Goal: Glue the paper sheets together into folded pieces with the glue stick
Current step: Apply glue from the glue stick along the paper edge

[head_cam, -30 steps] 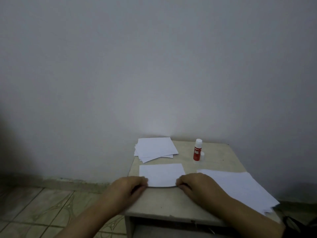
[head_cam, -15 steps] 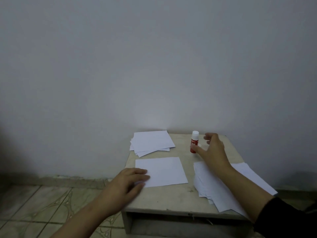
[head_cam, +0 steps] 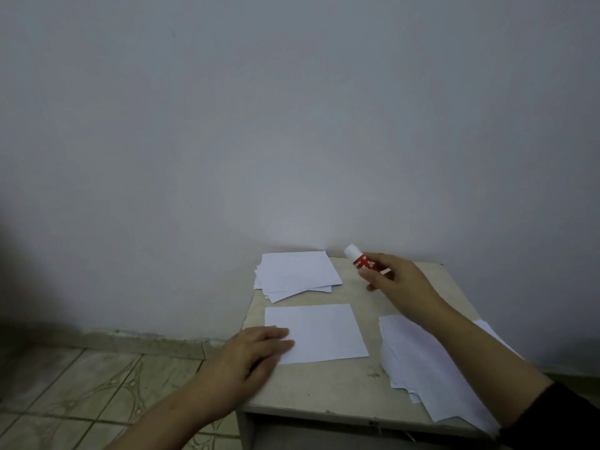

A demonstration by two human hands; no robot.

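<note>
Plain grey wall [head_cam: 292, 125]; patterned tile floor [head_cam: 81, 384]; small beige table [head_cam: 324, 391] against wall; dim light.

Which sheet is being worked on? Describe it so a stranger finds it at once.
Start at the small beige table against the wall. Between the rear pile and the loose sheets at the right edge, one folded sheet lies alone near the front. It is the only paper with the left hand resting on its corner.

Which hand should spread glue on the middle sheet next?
Right. The right hand already grips the glue stick above the table, while the left hand lies flat on the middle sheet, steadying its near corner.
</note>
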